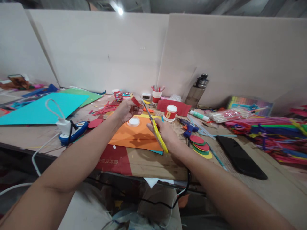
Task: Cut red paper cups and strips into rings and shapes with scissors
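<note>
Orange paper (134, 133) covers the tabletop (278, 188) below; our left grip (127, 110) pinches a red strip (136, 101), right grip (165, 132) clamps scissors (158, 135); cup (157, 95) behind holds sticks.

A small red paper strip (136, 101) is pinched at the fingertips of the left hand (127, 110). Yellow-handled steel scissors (157, 132) slant up from the fingers of the right hand (165, 134), with the blade tips just beside the strip.

Handles of scissors (156, 131) hidden in right hand (166, 134), jar (170, 113) label too small to read
</note>
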A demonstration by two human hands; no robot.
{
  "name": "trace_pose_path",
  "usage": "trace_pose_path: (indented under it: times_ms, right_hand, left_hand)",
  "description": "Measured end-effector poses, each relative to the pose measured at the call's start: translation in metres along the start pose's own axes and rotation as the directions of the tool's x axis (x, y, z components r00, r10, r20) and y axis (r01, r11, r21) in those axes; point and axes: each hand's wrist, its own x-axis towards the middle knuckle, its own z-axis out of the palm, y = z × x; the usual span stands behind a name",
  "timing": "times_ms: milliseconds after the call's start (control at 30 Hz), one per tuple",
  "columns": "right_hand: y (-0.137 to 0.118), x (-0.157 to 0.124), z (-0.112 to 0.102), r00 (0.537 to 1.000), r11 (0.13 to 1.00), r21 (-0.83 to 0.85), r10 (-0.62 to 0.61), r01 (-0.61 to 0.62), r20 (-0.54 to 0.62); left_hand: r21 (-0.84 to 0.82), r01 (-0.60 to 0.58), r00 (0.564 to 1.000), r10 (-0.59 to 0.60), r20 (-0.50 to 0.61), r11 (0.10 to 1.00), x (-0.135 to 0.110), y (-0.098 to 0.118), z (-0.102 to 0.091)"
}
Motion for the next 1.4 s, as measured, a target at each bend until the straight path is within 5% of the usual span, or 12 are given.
trace_pose_path:
  times_ms: [333, 1400]
  right_hand:
    - [0.0057, 0.0012, 0.0029, 1.0, 0.999, 0.033, 0.001, -0.002, 0.005]
    - [0.0071, 0.0006, 0.0042, 0.999, 0.992, 0.126, -0.015, 0.019, -0.032]
  left_hand:
    - [0.064, -0.082, 0.996, 0.081, 0.024, 0.995, -0.0012, -0.0029, 0.0009]
    - [0.029, 0.01, 1.0, -0.009, -0.015, 1.0, -0.0004, 0.0017, -0.0018]
